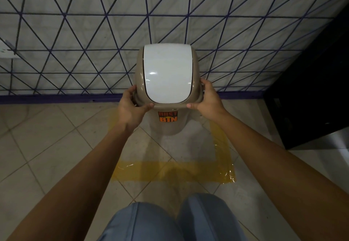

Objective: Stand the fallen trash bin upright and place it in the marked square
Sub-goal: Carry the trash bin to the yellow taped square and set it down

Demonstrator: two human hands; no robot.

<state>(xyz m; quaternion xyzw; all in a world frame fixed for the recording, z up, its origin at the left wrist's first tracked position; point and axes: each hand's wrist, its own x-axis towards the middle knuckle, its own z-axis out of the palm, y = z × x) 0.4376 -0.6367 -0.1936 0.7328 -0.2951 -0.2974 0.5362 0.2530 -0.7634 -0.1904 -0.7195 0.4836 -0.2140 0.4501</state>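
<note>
Head view: As the camera looks down past the person's knees, everything below comes from this single view.
Trash bin [171, 125]: upright, its beige domed top and white swing lid [167, 72] facing the camera; the pale body narrows downward, with an orange "DUST BIN" sticker at 6 o'clock below the lid.
Position: the base sits inside the marked square [175, 172] of yellow tape, toward its 12 o'clock edge near the wall; whether the base rests flat on the floor [47, 146] or hangs just above it, I cannot tell.
Left hand [132, 106]: clasped on the rim of the top at about 8 o'clock, thumb along the front lip, fingers wrapped behind.
Right hand [207, 99]: clasped on the rim at about 4 o'clock, thumb on the front lip, fingers round the side.
Handling: thin moulded plastic, so probably light and fairly stiff, likely empty; the glossy surface looks slippery.
Where to hold: the projecting rim under the dome gives a sure purchase on both sides; the white lid likely pivots and would give way if pressed, so it is best left alone. The top may be a separate piece, so lifting by it alone could pull it off the body.
Surroundings: a wall [75, 32] patterned with dark triangles at 12 o'clock, a dark cabinet [311, 89] at 3 o'clock.
</note>
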